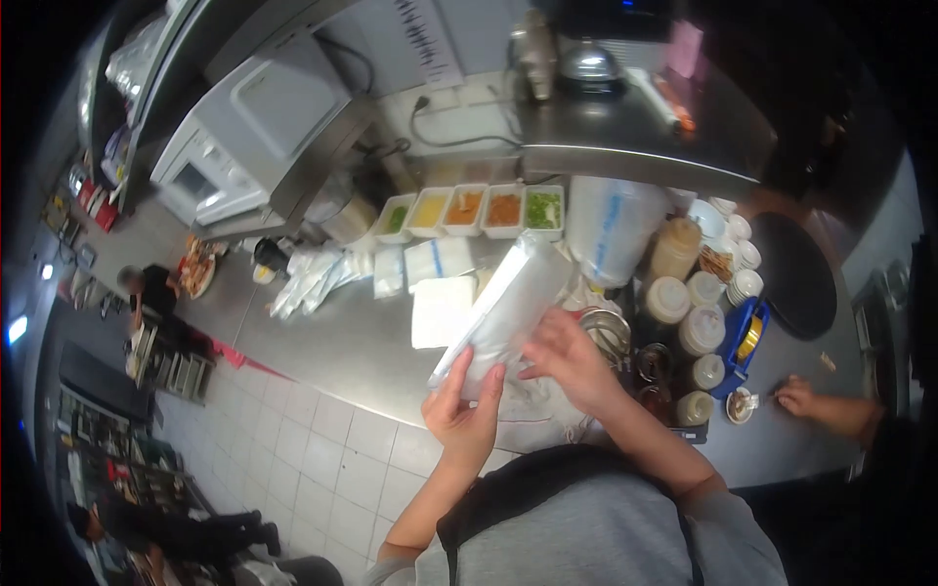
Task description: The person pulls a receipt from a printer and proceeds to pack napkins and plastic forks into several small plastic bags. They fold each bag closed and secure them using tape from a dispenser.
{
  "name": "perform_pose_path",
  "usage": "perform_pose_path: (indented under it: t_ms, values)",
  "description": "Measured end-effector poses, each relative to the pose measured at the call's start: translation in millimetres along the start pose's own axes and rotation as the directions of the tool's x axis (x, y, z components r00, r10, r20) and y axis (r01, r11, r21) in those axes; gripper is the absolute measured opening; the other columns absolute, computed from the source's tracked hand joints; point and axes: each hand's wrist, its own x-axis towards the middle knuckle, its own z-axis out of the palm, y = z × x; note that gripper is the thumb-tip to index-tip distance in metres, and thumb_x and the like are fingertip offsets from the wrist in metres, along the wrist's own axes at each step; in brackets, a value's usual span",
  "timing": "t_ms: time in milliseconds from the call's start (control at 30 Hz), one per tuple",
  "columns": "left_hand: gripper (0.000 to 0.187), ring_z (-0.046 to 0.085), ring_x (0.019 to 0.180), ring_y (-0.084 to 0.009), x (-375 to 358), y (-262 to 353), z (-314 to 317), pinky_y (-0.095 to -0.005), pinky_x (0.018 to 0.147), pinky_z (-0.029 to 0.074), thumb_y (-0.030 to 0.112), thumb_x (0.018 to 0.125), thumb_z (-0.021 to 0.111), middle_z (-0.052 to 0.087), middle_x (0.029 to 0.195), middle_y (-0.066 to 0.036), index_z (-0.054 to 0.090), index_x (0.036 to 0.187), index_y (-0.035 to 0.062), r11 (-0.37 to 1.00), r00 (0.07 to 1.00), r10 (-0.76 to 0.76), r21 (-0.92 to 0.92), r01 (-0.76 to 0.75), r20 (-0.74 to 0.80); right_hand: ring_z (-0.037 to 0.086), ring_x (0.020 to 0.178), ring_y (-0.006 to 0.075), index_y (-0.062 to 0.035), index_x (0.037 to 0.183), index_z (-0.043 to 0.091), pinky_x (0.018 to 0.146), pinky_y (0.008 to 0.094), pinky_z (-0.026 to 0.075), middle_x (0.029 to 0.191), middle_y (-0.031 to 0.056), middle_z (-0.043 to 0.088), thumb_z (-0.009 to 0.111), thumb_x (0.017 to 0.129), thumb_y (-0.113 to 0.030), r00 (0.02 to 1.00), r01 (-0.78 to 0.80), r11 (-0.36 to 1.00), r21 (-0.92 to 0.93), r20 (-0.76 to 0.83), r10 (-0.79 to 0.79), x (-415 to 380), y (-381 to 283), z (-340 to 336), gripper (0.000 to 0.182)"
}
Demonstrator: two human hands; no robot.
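A long flat packet in clear plastic, white along one edge (508, 308), is held tilted above the counter. My left hand (463, 410) grips its lower end, thumb on the near face and fingers behind the white edge. Close by the packet's right side is my right hand (575, 361), its fingers loosely bent and apart, fingertips right at the plastic. Under and behind the packet lie a stack of white paper sheets (440, 314) and flat white bags with a blue stripe (438, 260). A crumpled whitish cloth (532, 400) is partly hidden below my hands.
White tubs of chopped food (503, 211) line the back. Sauce bottles (702, 330), a blue tape dispenser (746, 344) and a black round tray (793, 275) stand right. Another person's hand (796, 396) rests near a small cup (742, 404). A microwave (244, 137) sits upper left.
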Motion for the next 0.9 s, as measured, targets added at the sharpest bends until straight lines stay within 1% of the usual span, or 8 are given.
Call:
perform_pose_path:
  t_ms: [67,200,267,333,400,467,600,900]
  values:
    - [0.048,0.061,0.095,-0.0225,-10.4,-14.3,-15.6,-0.0303,0.08,0.048,-0.001,0.073,0.073,0.063,0.105,-0.017,0.055,0.117,-0.0035,0.999,0.999,-0.049,-0.001,0.049,0.0,0.061,0.084,0.0136,0.0019,0.106,0.051,0.073,0.0244,0.049,0.1,0.0075,0.061,0.064,0.085,-0.009,0.931,-0.364,0.814,0.452,0.167,0.324,1.5,8.0,12.1,0.027]
    - [0.08,0.043,0.122,-0.0265,-3.9,-35.7,-39.8,-0.0354,0.097,0.038,0.0,0.072,0.074,0.036,0.138,-0.023,0.029,0.137,-0.0016,0.951,0.969,-0.194,-0.272,0.148,-0.151,0.061,0.082,0.0125,0.0005,0.085,0.058,0.072,0.0251,0.049,0.091,0.0041,0.063,0.063,0.085,-0.011,0.941,-0.329,0.886,0.326,0.193,0.278,19.0,30.3,31.2,0.012]
    - [0.093,0.027,0.132,-0.0306,18.0,-40.0,-73.7,-0.0435,0.106,0.025,0.007,0.07,0.076,0.015,0.147,-0.022,0.017,0.142,0.0049,0.945,0.966,-0.24,-0.25,0.21,-0.097,0.061,0.079,0.0131,-0.0019,0.08,0.059,0.069,0.0277,0.05,0.081,0.0026,0.063,0.064,0.083,-0.011,0.974,-0.054,0.951,-0.304,0.195,0.118,34.4,34.0,38.4,0.011]
    - [0.094,0.029,0.131,-0.037,48.7,-43.6,-102.1,-0.0471,0.107,0.021,0.016,0.068,0.078,0.014,0.148,-0.02,0.02,0.142,0.0091,0.916,0.989,0.12,0.375,-0.143,0.085,0.062,0.073,0.0196,-0.0031,0.077,0.06,0.066,0.0311,0.049,0.081,0.0067,0.063,0.063,0.078,-0.009,0.955,0.142,0.837,-0.529,0.295,0.024,49.4,21.3,59.8,0.007]
    - [0.085,0.025,0.134,-0.0362,79.0,-50.3,-113.8,-0.0509,0.108,0.015,0.028,0.064,0.08,0.026,0.145,-0.015,0.036,0.135,0.0111,0.943,0.977,0.143,0.279,-0.183,0.158,0.062,0.074,0.027,-0.0029,0.073,0.058,0.063,0.0338,0.048,0.081,0.0113,0.062,0.063,0.074,-0.009,0.849,0.407,0.569,-0.714,0.526,0.053,59.4,24.0,79.2,0.008]
    - [0.062,0.033,0.13,-0.0315,105.1,-60.9,-128.1,-0.0549,0.107,0.016,0.029,0.064,0.08,0.048,0.129,-0.008,0.056,0.119,0.0124,0.843,0.8,-0.022,0.441,-0.307,0.6,0.062,0.072,0.0265,-0.0022,0.074,0.057,0.063,0.0329,0.048,0.078,0.0111,0.06,0.063,0.075,-0.007,0.831,0.428,0.567,-0.704,0.553,0.06,67.1,22.9,101.3,0.008]
    - [0.019,0.06,0.1,-0.0209,134.6,-120.0,-156.5,-0.0546,0.108,0.014,0.021,0.069,0.078,0.067,0.085,-0.002,0.069,0.081,0.0087,0.973,0.678,-0.221,0.21,0.1,0.702,0.062,0.072,0.0264,-0.0016,0.073,0.055,0.062,0.0321,0.048,0.075,0.0104,0.059,0.064,0.075,-0.006,0.864,0.376,0.602,-0.705,0.502,0.048,90.2,27.4,132.7,0.01]
    - [0.008,0.063,0.092,-0.0185,178.9,-184.0,-194.1,-0.0538,0.107,0.017,0.017,0.075,0.073,0.068,0.082,-0.003,0.07,0.075,0.0092,0.964,0.701,-0.212,0.029,0.263,0.681,0.055,0.06,0.0239,-0.0017,0.082,0.06,0.056,0.0319,0.043,0.072,0.0098,0.056,0.063,0.079,-0.002,0.89,0.413,0.578,-0.704,0.446,-0.093,124.5,74.5,186.8,0.005]
